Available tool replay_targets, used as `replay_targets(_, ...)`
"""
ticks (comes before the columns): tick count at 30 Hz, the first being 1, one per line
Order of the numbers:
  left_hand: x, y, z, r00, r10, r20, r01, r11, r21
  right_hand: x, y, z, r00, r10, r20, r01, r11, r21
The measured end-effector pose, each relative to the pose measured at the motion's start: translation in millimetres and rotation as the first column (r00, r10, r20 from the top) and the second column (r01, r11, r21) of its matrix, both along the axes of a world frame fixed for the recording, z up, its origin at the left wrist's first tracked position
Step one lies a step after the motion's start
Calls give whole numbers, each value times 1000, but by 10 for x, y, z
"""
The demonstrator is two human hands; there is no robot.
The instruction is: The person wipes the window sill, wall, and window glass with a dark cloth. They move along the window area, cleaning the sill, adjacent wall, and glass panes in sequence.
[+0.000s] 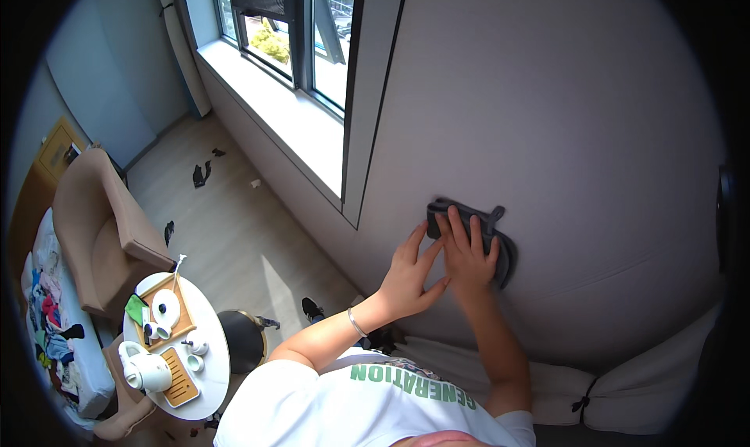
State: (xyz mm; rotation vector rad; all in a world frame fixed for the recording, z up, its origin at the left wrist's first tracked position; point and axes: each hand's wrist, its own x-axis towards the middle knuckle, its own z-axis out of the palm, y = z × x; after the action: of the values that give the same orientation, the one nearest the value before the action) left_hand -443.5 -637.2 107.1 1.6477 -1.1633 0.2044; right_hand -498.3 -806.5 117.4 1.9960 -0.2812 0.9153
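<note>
A folded dark grey cloth [505,253] with a small hanging loop lies flat against the pale grey wall [562,124]. My right hand [469,250] presses it there, fingers spread over its face. Part of the cloth is hidden beneath that palm. Just to the left is my left hand [410,280], its fingers apart and holding nothing. Its fingertips reach close to the cloth's left edge and the right hand; whether they touch, I cannot tell. A silver bangle [357,323] circles the left wrist.
A window [302,37] with a white sill [275,113] stands at upper left. Below are a round white table [215,382] with a kettle [149,372] and tea set, a black stool [239,341], a beige armchair [105,230], and a bed with clothes [53,318]. A tied curtain [627,388] hangs lower right.
</note>
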Motion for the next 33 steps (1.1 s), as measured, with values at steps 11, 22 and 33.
replay_targets(11, 1443, 605, -232, 954, 134, -267, -137, 991, 7, 1670, 637, 63, 997, 69, 25, -70, 997, 25)
replay_targets(22, 3338, 1241, -1109, 872, 294, -392, -296, 954, 58, 3605, 1607, -1291, 917, 369, -154, -139, 655, 743)
replay_targets(33, 4369, 1808, -1760, 893, 314, -322, -212, 925, 314, 4446, 1854, -2579, 925, 223, -309, 178, 464, 868)
